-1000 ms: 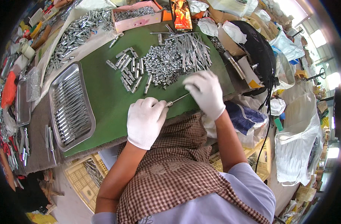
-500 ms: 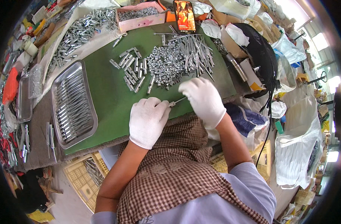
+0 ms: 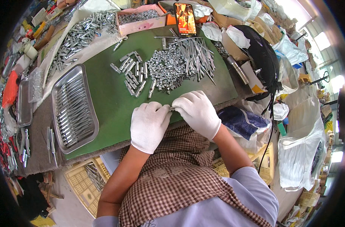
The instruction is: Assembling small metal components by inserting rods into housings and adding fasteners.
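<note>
Both my hands wear white knitted gloves and meet over the near edge of the green mat (image 3: pixel 108 113). My left hand (image 3: pixel 149 126) is closed, pinching a thin metal rod (image 3: pixel 172 109) between thumb and forefinger. My right hand (image 3: pixel 198 114) is closed on the same rod from the right, fingertips nearly touching the left ones. Most of the rod is hidden by the gloves. Beyond the hands lie a heap of small metal nuts or sleeves (image 3: pixel 165 66), a bundle of long thin rods (image 3: pixel 202 56) and a group of short metal tubes (image 3: pixel 132 75).
To the left, a steel tray (image 3: pixel 95 132) holds a row of rods with sleeves. Several loose rods (image 3: pixel 50 143) lie beside it. At the back stand a pink box (image 3: pixel 140 25) of small parts and a phone (image 3: pixel 185 20). A black mesh object (image 3: pixel 261 53) stands at the right.
My right hand has come down and left, from hovering near the rod's end to gripping it beside my left fingertips. The left hand stays nearly in place.
</note>
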Motion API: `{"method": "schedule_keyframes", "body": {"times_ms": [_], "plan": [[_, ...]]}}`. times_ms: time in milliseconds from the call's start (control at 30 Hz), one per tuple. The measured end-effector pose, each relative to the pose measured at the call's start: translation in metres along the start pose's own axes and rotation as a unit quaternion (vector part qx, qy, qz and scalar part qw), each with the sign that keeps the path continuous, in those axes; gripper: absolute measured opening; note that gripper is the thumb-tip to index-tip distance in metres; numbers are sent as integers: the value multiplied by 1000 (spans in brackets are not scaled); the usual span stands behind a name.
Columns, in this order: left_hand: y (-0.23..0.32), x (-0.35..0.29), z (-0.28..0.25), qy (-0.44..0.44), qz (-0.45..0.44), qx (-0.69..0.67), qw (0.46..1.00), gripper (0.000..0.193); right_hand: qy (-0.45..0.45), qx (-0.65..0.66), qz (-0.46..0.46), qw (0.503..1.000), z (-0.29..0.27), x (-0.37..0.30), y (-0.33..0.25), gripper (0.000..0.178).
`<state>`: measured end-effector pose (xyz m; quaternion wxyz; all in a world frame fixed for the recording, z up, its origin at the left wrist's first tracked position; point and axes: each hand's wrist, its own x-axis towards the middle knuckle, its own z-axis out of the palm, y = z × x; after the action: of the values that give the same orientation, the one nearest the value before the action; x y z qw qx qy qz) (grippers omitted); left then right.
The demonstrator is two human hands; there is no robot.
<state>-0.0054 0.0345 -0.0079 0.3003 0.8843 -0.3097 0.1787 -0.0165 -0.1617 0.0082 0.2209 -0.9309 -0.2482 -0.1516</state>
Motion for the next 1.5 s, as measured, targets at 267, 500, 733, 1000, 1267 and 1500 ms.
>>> {"method": "schedule_keyframes", "body": {"times_ms": [267,500,733,1000,1267,1500], "plan": [[1,0,-2,-13,-10,5,1000,14,46,-36,-14,998,3,0,1,10],[1,0,-1,-19,-6,11,1000,16,7,-122,-62,991,-7,7,-5,7],[1,-1,-1,-18,-8,18,1000,17,12,-62,-26,998,-5,5,-1,9],[2,1,-1,-8,-9,20,1000,14,50,-15,-1,999,4,3,1,15],[3,1,-2,-19,-8,16,1000,15,17,-112,-69,991,-5,9,-5,7],[1,2,0,-5,-2,18,1000,14,-21,-11,15,1000,-8,1,5,18]]}}
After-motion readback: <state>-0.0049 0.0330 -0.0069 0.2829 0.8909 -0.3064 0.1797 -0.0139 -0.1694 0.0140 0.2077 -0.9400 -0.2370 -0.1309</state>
